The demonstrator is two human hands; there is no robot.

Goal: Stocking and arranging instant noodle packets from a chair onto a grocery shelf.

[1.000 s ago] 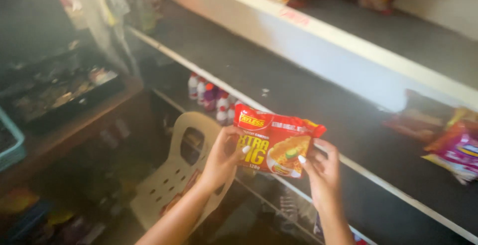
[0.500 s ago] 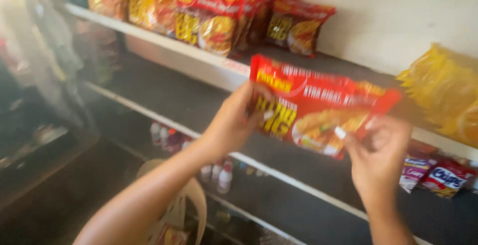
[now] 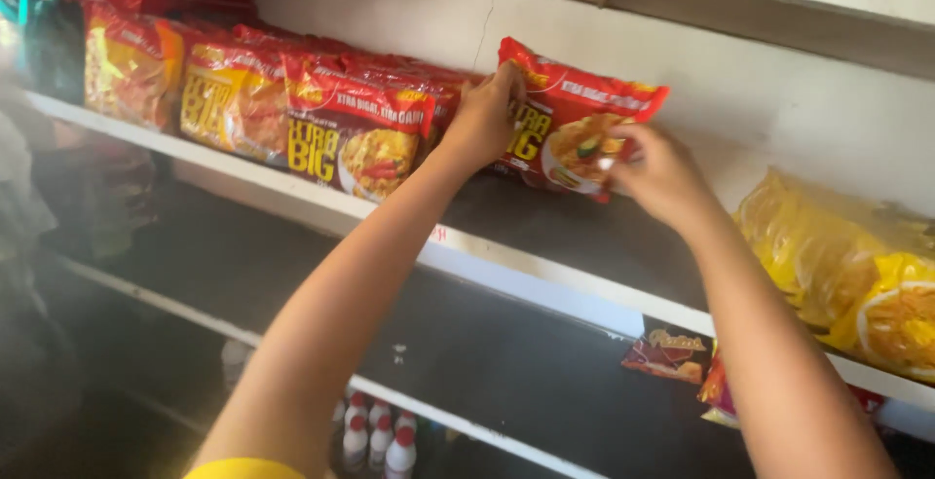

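Between our hands stands a red noodle packet (image 3: 570, 119), upright on the shelf (image 3: 545, 275). Our left hand (image 3: 482, 119) and right hand (image 3: 657, 172) pinch its edges.

packet: red instant-noodle packet (image 3: 575, 119), flat, sealed, glossy
print: yellow lettering and a picture of a noodle dish on its front
pose: upright, tilted slightly, front facing out
place: on the shelf (image 3: 545, 279), near its back wall, right of the row of like packets (image 3: 292, 109)

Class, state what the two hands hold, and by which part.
One red noodle packet: left hand grips its upper left edge, right hand its lower right corner.
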